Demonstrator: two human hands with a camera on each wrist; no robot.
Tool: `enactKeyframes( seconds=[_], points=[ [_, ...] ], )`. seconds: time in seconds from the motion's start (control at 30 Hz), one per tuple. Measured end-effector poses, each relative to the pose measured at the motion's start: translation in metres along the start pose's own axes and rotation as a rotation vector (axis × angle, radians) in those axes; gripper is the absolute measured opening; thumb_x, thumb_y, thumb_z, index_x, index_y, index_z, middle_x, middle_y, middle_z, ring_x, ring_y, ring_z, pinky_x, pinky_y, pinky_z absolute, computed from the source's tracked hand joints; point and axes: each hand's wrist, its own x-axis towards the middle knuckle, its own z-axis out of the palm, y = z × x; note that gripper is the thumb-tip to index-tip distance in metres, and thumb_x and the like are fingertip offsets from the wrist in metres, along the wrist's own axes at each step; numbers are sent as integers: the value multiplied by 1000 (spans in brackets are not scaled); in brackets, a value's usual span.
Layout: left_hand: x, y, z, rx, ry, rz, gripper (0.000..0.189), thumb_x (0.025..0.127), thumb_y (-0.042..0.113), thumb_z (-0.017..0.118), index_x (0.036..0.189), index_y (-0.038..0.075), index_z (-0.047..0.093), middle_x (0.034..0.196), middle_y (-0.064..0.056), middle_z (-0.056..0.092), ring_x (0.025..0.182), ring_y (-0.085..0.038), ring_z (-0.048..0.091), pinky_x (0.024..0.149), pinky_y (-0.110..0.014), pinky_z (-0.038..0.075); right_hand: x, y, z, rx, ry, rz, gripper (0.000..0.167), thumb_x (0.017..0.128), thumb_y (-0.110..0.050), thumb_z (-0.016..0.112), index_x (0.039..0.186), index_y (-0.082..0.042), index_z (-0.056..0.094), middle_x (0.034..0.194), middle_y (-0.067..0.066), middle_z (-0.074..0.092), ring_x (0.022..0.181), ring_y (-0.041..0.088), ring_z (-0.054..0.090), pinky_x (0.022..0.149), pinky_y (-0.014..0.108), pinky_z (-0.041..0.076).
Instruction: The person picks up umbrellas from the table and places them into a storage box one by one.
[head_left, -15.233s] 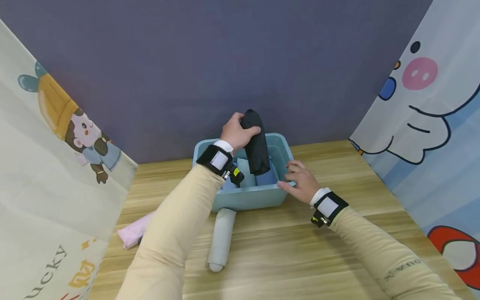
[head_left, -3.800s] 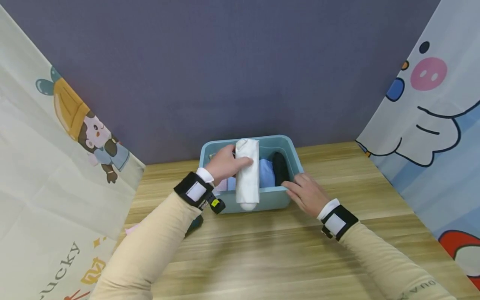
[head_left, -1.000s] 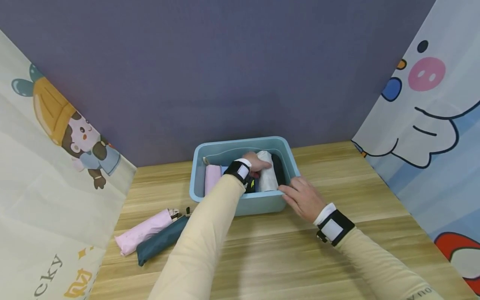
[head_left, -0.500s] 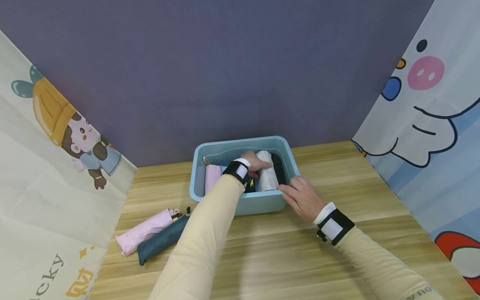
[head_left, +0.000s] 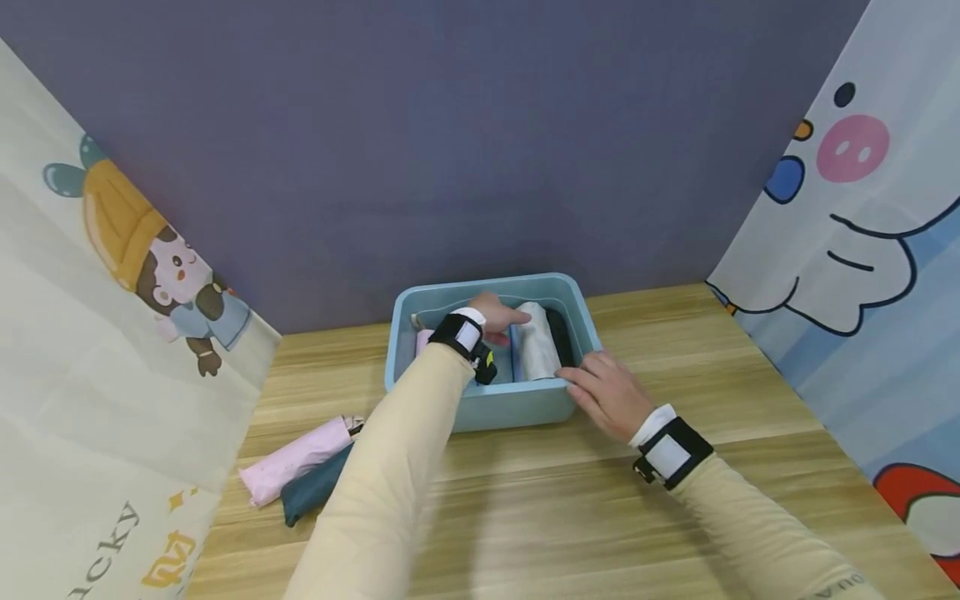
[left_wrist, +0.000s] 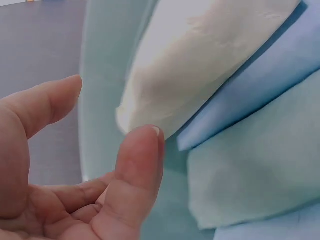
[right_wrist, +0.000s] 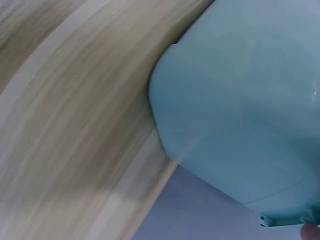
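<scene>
In the head view, my left hand (head_left: 495,317) is over the light blue plastic bin (head_left: 480,410), its thumb and fingers spread. Its fingertips are close to one end of a white folded umbrella (head_left: 537,342); the left wrist view shows the gap between thumb and fingers holding nothing. Along the white umbrella (left_wrist: 200,55) lie a blue one (left_wrist: 250,85) and a pale green one (left_wrist: 255,155). A black rolled umbrella (head_left: 558,337) is against the bin's right wall. My right hand (head_left: 611,396) holds the bin's front right corner by the rim.
On the wooden table (head_left: 570,525), left of the bin, a pink folded umbrella (head_left: 300,458) and a dark teal one (head_left: 318,483) lie side by side, partly behind the left forearm. A dark wall (head_left: 480,142) stands close behind the bin. Printed curtains (head_left: 862,250) hang on both sides.
Earlier the left hand carried a black, then a white umbrella over the bin; both now lie inside at the right. Just now that hand has lifted slightly left. The right hand stays at the rim.
</scene>
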Motion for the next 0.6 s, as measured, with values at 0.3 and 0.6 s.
enactKeyframes(
  seconds=[0.3, 0.6],
  points=[
    [-41, 1, -42, 23, 76, 55, 59, 84, 41, 72, 123, 0, 53, 119, -13, 56, 59, -17, 66, 63, -30, 57, 12, -8, -15, 254, -6, 243, 37, 97, -16, 55, 133, -8, 53, 109, 8, 62, 96, 22, 57, 75, 42, 48],
    [-98, -15, -91, 50, 166, 99, 77, 85, 44, 69, 141, 0, 40, 139, -17, 47, 67, -19, 68, 71, -34, 57, 40, 4, -35, 278, 80, 350, 43, 94, -17, 61, 132, 0, 51, 117, 14, 58, 100, 28, 53, 80, 43, 46]
  ],
)
